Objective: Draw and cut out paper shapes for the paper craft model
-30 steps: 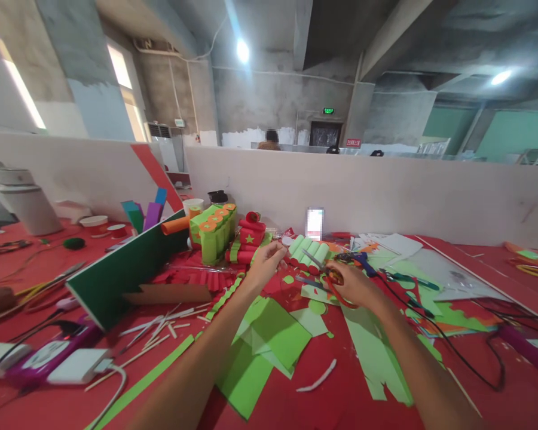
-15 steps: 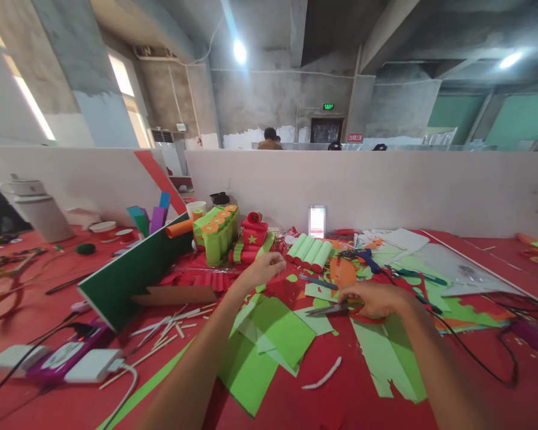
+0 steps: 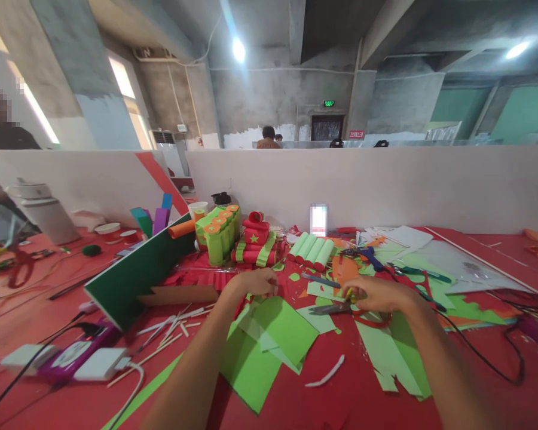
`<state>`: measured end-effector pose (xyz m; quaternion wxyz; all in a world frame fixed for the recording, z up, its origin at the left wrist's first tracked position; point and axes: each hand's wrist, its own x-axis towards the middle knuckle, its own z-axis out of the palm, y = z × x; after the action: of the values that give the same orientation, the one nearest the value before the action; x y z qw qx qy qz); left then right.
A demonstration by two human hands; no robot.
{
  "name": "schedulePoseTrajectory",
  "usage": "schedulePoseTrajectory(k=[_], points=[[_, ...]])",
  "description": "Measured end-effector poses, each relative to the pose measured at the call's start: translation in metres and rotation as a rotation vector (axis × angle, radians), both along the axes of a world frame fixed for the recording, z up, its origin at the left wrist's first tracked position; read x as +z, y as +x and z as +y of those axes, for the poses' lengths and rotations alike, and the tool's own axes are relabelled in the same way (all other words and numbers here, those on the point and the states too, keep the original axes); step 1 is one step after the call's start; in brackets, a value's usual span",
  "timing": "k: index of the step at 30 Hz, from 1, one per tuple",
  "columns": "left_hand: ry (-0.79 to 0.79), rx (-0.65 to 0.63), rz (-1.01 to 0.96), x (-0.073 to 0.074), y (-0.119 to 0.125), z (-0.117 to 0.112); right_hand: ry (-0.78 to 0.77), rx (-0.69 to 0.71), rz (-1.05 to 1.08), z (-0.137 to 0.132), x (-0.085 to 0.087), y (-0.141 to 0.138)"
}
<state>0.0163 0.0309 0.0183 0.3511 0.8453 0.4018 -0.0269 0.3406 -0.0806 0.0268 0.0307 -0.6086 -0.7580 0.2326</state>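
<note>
"Well left of the pale green rolls (image 3: 316,249), what do we see on the bench (image 3: 323,409)?"

"A dark green board (image 3: 134,283) on edge, perhaps screening our work. Then, nearer the rolls, lime tubes (image 3: 222,246) and a red bundle (image 3: 246,255), probably grouped to save space."

"And our left hand (image 3: 260,282)?"

"Just left of the rolls and nearer us, wrist bent, fingers curled narrow; whether they pinch anything, we can't tell. Lime sheets (image 3: 289,331) lie in front of the rolls, presumably within easy reach."

"Our right hand (image 3: 372,292)?"

"Right of the rolls and nearer us, back upward, gripping the scissors (image 3: 329,310) by their handles. The blades gape leftward in front of the rolls, perhaps kept level for control."
</note>
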Motion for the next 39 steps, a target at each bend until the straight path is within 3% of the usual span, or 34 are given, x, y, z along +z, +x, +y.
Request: schedulePoseTrajectory(k=[7,15,20,28,39], points=[[-0.022,-0.017,0.125,0.000,-0.005,-0.001,0.095,0.015,-0.007,0.000,0.004,-0.009],[0.328,0.204,0.233,0.008,-0.001,-0.006,0.141,0.045,0.023,0.003,0.002,-0.016],[0.447,0.284,0.229,-0.001,0.009,-0.009,0.187,0.080,0.049,0.005,-0.002,-0.023],[0.416,0.325,0.155,-0.021,0.019,-0.004,0.189,0.055,0.074,0.007,-0.004,-0.029],[0.291,0.339,0.030,-0.015,0.017,-0.003,0.208,0.001,0.087,0.012,-0.003,-0.031]])
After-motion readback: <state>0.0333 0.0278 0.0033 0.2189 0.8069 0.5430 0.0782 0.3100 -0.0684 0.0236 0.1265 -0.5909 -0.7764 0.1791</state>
